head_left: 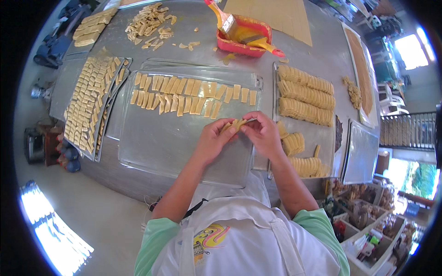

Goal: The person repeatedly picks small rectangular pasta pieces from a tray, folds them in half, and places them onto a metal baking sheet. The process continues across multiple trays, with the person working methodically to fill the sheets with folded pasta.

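My left hand (214, 139) is closed around a few small dough strips (236, 124), held just above the metal baking tray (184, 147) in front of me. With its thumb and fingertips, my right hand (263, 133) pinches the right end of the same strips. On the tray's far half, pale dough strips lie in two rows; one of the nearer row (166, 103) is closest to my left hand. Right of my hands stands another tray (328, 142) with stacked rows of dough strips (306, 96), plus a few shorter stacks (293, 143) nearer me.
At the left, a tray is covered with dough strips (90, 101). A red tub (246, 48) holding yellow liquid and brushes (226, 23) stands at the back, beside a heap of dough scraps (148, 23). A bare tray (361, 154) lies far right, above compartmented bins (368, 225).
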The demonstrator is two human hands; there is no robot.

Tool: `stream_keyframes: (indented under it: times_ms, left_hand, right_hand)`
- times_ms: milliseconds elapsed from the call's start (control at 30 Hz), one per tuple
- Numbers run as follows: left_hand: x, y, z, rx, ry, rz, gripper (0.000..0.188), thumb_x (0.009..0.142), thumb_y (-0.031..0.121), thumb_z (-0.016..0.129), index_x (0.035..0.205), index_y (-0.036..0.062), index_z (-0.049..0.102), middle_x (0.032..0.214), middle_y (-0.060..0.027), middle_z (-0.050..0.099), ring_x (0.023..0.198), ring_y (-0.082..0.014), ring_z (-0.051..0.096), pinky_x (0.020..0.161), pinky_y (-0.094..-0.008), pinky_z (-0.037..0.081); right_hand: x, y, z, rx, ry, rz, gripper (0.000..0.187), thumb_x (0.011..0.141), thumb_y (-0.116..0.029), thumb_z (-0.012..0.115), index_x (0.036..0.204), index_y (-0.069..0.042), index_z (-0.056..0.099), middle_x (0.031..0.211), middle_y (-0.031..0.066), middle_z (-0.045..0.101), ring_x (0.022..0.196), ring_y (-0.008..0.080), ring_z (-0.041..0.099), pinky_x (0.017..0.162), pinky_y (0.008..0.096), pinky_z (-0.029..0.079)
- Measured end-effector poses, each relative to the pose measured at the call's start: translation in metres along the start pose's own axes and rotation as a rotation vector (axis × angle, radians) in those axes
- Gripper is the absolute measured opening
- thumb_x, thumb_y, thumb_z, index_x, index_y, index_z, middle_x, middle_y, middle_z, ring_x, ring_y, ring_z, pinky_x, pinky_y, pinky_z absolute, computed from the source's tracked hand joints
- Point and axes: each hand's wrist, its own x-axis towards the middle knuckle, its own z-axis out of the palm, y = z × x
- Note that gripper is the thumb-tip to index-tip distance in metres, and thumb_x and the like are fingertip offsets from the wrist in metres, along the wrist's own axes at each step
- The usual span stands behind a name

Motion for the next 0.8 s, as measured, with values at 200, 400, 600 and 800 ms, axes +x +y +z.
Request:
stream_keyframes:
  times_ms: [200,400,600,800]
  left_hand:
    - [0.007,0.008,-0.054,-0.182,0.046,-0.088,0.035,0.093,0.013,0.066,0.124,-0.0002,0.057,0.102,-0.0074,0.068,0.084,-0.0113,0.063,0.074,-0.0249,0.051]
    - [0.005,0.021,-0.093,-0.062,-0.028,-0.186,0.038,0.094,0.01,0.063,0.129,-0.0003,0.055,0.103,-0.0085,0.068,0.086,-0.0126,0.064,0.074,-0.0247,0.051]
    - [0.011,0.021,-0.093,-0.035,-0.082,-0.18,0.042,0.093,0.008,0.062,0.132,-0.0016,0.052,0.107,-0.0092,0.066,0.087,-0.0143,0.066,0.078,-0.0272,0.054]
    - [0.027,0.008,-0.066,0.017,-0.163,-0.051,0.041,0.091,0.007,0.064,0.129,-0.0048,0.054,0.103,-0.01,0.067,0.087,-0.0126,0.066,0.074,-0.026,0.053]
  right_hand:
    - [-0.002,-0.004,0.043,-0.007,-0.067,-0.024,0.02,0.083,0.006,0.068,0.1,-0.002,0.063,0.093,0.0026,0.064,0.088,0.0091,0.06,0.072,0.0255,0.05]
    - [0.027,0.002,0.053,-0.483,0.094,0.071,0.026,0.081,-0.005,0.07,0.106,-0.003,0.064,0.093,0.0094,0.067,0.081,0.0168,0.064,0.074,0.0309,0.051]
    - [0.057,0.014,0.073,-0.76,0.458,-0.295,0.027,0.083,-0.008,0.069,0.109,-0.002,0.063,0.09,0.0076,0.069,0.072,0.0171,0.064,0.067,0.0312,0.051]
    - [0.019,0.006,0.074,-0.013,0.173,0.012,0.03,0.084,-0.01,0.072,0.111,-0.002,0.063,0.089,0.0007,0.068,0.071,0.0075,0.06,0.065,0.0284,0.05]
